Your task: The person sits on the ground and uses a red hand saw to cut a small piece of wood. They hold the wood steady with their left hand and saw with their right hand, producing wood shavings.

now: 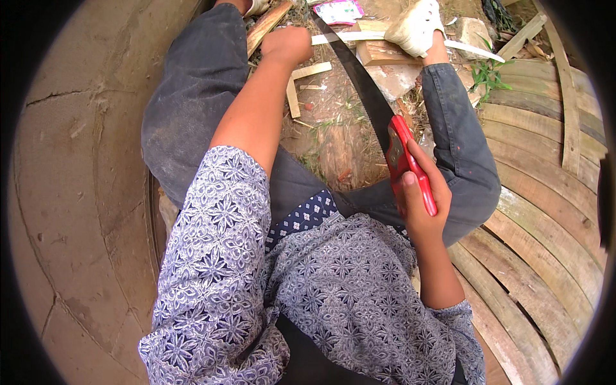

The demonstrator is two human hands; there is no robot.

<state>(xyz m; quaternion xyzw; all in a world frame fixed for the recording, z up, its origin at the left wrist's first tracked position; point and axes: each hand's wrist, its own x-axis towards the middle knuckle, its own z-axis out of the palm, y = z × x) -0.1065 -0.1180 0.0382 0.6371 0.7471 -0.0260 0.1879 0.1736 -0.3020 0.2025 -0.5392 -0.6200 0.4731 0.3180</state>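
Observation:
My right hand [426, 204] is wrapped round the red handle [410, 160] of a handsaw. Its long dark blade [360, 77] points up and to the left and crosses a thin pale wooden strip [353, 36], close to my left hand. My left hand [287, 46] is closed in a fist on the strip's left end. Further right, my foot in a cream clog [414, 29] rests on the strip, over a wooden block [388, 54]. Whether the teeth touch the wood, I cannot tell.
Short wood offcuts [293, 96] lie on the ground between my legs. A pink and white packet [339, 11] is at the far side. Slatted boards [526, 128] spread along the right, with a cracked grey wall or slab [83, 192] along the left. Stones [473, 37] lie past my foot.

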